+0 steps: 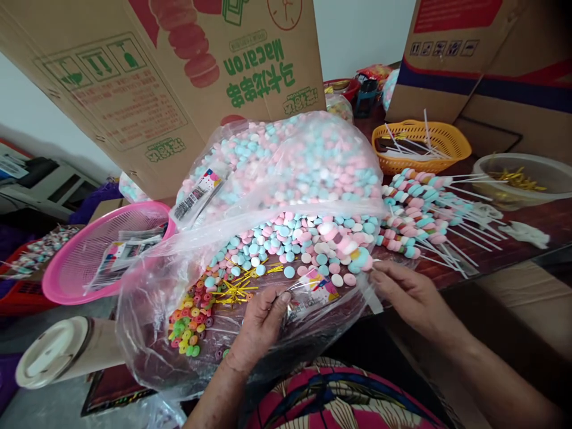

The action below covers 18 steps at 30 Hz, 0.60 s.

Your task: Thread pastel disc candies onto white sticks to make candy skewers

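My right hand [409, 295] pinches the stick end of a candy skewer [343, 240], threaded with pink, white, yellow and blue pieces and tilted up to the left. A see-through printed packaging bag [318, 287] is gripped at its edge between thumb and fingers of my left hand [263, 319]. Just behind both hands, pink, blue and white candies [286, 238] spill from a large plastic bag [290, 161]. Gold twist ties [235, 291] and ring-shaped fruit-coloured candies [192, 319] lie left of my left hand.
Finished-looking candy skewers [415, 211] are piled at right, sticks pointing right. Behind them stand a yellow basket [447, 140] and a plastic bowl [527, 179] of gold ties. Left are a pink basket [67, 262] and lidded container [58, 351]. Cardboard boxes [201, 71] rise behind.
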### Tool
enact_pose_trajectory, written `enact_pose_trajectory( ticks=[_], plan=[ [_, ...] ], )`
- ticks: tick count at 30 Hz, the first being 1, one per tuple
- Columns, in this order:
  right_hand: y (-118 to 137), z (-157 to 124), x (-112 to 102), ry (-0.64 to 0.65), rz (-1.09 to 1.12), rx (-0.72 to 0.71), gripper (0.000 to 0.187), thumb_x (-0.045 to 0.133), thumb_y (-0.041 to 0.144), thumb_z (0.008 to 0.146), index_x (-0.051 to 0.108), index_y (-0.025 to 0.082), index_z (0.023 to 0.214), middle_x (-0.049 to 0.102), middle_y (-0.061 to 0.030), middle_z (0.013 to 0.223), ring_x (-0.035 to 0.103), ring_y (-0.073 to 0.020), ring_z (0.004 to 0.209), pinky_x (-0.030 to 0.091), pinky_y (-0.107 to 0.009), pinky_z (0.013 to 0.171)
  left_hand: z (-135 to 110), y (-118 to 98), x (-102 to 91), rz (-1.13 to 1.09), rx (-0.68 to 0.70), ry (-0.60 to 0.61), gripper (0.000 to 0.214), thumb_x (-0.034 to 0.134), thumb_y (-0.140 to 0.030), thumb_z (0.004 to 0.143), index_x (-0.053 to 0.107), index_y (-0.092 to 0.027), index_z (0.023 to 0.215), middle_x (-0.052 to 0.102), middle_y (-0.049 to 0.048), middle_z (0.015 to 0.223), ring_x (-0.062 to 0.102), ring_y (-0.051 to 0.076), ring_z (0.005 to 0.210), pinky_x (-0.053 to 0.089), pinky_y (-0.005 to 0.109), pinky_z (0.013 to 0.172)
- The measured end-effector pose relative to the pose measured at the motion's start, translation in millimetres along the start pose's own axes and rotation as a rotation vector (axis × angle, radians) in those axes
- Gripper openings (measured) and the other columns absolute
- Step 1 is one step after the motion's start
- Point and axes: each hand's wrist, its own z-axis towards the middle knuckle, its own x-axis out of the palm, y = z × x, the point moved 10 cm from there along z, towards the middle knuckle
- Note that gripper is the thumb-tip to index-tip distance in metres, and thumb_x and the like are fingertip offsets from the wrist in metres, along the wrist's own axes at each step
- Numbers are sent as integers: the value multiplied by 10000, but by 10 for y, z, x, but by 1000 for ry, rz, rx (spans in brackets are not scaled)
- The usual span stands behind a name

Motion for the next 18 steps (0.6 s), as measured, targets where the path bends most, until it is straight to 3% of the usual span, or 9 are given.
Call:
enact_pose_trajectory(
  ticks=[3, 7, 13, 18],
  plan=[
    [297, -78, -264, -40, -233, -293, 189, 547, 224, 869, 670, 249, 1010, 713, 2, 864, 666, -154, 745, 533, -238, 686, -2, -41, -133, -55, 61, -26, 220, 496, -299, 913, 637, -171, 803, 614, 5, 715, 536, 123, 668, 433, 228, 654],
    [661, -233, -259, -13, -416, -587, 294, 555, 129, 847, 627, 245, 1108, 723, -15, 873, 687, -155, 761, 537, -225, 694, 43, -126, -118, -79, 76, 34, 211, 504, -269, 912, 671, -166, 836, 655, 41, 773, 587, 154, 757, 459, 268, 723],
    [717, -378, -116, 69, -661, -730, 275, 494, 127, 880, 560, 190, 1139, 647, -15, 697, 577, -145, 586, 441, -262, 549, 64, -154, -205, -171, 68, -42, 197, 530, -265, 902, 672, -177, 798, 650, 21, 752, 586, 141, 716, 465, 259, 698],
    [662, -416, -116, 213, -804, -787, 275, 444, 134, 898, 558, 170, 1145, 580, -3, 641, 516, -148, 552, 364, -281, 530, 82, -285, -190, 28, 174, 31, 144, 531, -221, 898, 662, -188, 847, 667, 23, 769, 595, 152, 744, 455, 272, 706]
  ],
)
